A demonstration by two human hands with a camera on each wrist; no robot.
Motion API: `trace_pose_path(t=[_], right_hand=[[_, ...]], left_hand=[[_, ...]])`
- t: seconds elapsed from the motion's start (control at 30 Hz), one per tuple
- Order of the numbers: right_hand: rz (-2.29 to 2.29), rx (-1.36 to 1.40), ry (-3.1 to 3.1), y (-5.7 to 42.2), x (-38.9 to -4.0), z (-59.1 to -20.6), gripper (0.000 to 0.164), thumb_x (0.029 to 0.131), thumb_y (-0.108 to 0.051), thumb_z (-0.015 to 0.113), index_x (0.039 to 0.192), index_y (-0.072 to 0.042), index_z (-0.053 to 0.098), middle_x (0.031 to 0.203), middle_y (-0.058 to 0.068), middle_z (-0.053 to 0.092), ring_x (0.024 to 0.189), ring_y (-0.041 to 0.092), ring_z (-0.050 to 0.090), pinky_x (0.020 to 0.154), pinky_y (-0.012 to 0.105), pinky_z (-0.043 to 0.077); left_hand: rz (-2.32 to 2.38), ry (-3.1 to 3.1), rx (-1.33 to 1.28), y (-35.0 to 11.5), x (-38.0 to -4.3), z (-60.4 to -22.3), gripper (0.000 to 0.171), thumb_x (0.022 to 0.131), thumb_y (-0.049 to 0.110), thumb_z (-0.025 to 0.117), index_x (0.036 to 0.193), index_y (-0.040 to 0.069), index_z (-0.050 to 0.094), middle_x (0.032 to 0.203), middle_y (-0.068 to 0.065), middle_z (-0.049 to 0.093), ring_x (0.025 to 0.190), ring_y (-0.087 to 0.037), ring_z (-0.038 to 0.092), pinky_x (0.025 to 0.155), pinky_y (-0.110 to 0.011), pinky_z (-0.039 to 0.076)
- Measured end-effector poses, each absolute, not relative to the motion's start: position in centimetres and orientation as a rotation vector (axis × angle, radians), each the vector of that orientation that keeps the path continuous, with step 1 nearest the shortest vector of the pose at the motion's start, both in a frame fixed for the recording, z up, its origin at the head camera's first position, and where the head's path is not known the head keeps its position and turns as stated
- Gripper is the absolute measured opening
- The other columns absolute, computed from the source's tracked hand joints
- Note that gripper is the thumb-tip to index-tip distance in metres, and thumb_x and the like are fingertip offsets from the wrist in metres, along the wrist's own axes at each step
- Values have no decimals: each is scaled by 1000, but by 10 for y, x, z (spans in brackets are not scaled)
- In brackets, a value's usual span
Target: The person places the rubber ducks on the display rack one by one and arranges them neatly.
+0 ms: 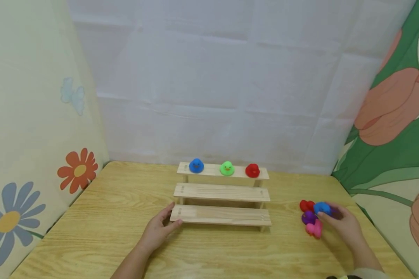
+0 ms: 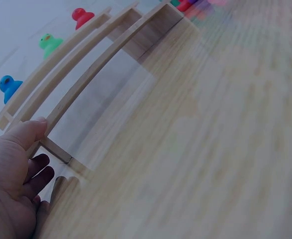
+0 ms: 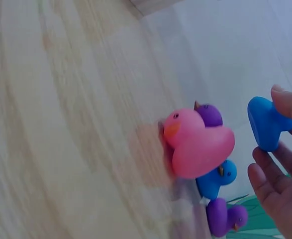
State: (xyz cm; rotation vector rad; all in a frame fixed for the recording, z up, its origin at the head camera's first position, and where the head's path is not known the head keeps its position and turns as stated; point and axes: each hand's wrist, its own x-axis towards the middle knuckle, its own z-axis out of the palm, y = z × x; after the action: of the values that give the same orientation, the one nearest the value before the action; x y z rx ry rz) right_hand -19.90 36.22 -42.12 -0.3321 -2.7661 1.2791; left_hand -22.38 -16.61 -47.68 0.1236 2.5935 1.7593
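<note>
My left hand point(image 1: 158, 229) grips the left end of the lowest step of a three-step wooden shelf point(image 1: 221, 192), thumb at the front edge. In the left wrist view its other fingers curl by the shelf's leg. At the right, my right hand point(image 1: 345, 224) pinches a blue rubber duck point(image 3: 266, 122) between thumb and fingers, raised off the table. Beside it are a pink duck point(image 3: 200, 147), a purple duck point(image 3: 210, 114), a second blue duck point(image 3: 218, 180) and another purple duck point(image 3: 225, 218). A red duck point(image 1: 306, 205) shows in the head view.
On the top step stand a blue duck point(image 1: 196, 166), a green duck point(image 1: 227, 168) and a red duck point(image 1: 253, 170). The wood-grain table point(image 1: 125, 193) meets a white cloth backdrop point(image 1: 209, 85), with flower-patterned panels on both sides.
</note>
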Motion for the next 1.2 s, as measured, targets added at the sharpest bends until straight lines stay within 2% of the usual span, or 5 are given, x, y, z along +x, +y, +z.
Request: trace_pose_path(t=[0.33,0.47,0.73,0.97,1.2], right_hand=[[1335,-280,-2782,335,-208,-408,75,92,-45,66,147,-2,40,148,28,42,130,41,48,93,30,53],[1373,-230,-2779,324,-212,-405,73,92,-41,67,147,-2,39,150,27,39,134,43,45,101,40,50],[1417,-174,-2736,302,-220,-404,66,92,-35,69,144,-3,45,146,24,45,129,40,52,88,23,53],[1408,-116,-2743,285,-227,-399,66,91,-37,70,144,-5,45,146,25,47,130,43,50,101,49,50],[1451,-57,-2729,264,-234,-395,62,91,-33,70,142,-6,48,143,26,49,128,45,50,100,51,50]], left_hand=[[1770,2573,112,-167,-222,-478,76,90,25,72,150,-1,33,140,-24,54,138,-41,42,118,-59,23],[1766,2577,113,-167,-221,-479,76,90,25,72,150,-1,33,140,-24,54,138,-41,42,118,-59,23],[1750,2589,122,-167,-223,-476,77,90,26,72,150,-1,33,141,-25,52,140,-43,38,118,-59,22],[1731,2594,127,-166,-223,-473,77,90,26,71,151,-1,32,144,-26,49,140,-43,38,118,-58,24],[1741,2580,116,-167,-221,-472,77,91,25,70,151,-1,30,145,-24,49,138,-40,42,116,-54,31]])
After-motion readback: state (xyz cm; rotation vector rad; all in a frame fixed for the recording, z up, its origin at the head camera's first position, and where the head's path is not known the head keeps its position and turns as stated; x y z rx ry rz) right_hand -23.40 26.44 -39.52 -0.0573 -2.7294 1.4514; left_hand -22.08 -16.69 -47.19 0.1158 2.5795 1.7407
